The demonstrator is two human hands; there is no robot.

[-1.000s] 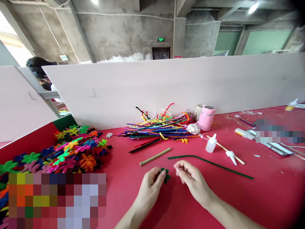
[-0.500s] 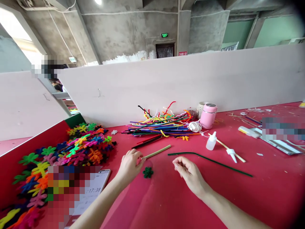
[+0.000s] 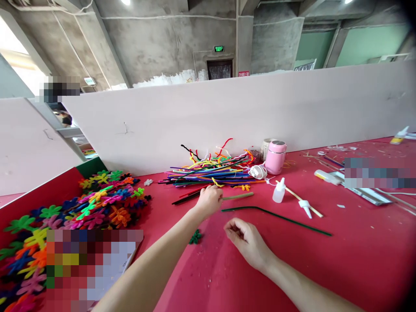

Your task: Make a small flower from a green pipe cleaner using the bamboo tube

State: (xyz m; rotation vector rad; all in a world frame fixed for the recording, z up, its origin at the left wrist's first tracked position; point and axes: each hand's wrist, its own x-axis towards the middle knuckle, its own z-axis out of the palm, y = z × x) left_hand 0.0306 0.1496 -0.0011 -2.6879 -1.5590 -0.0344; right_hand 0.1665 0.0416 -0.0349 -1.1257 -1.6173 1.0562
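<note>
My left hand (image 3: 210,201) is closed around one end of a slim pale wooden stick (image 3: 238,196), which points right over the red table. Loosely curled above the tabletop, my right hand (image 3: 248,243) has nothing visible in it, with a gap between thumb and fingers. A long dark green pipe cleaner (image 3: 276,216) lies just beyond my right hand, slightly bent. Partly covered by my left forearm, a small dark green pipe-cleaner flower (image 3: 195,237) rests on the table.
A heap of colourful pipe cleaners (image 3: 208,173) lies at the back, beside a pink flask (image 3: 275,157). Many fuzzy flowers (image 3: 97,203) fill the left side. A white glue bottle (image 3: 278,190) stands right of centre, near a white nozzle (image 3: 304,207) on a stick. A white partition (image 3: 195,117) borders the table.
My left hand has moved forward and right, carrying the stick away from the green flower. My right hand stays near the pipe cleaner, its fingers a little looser. The view has shifted slightly.
</note>
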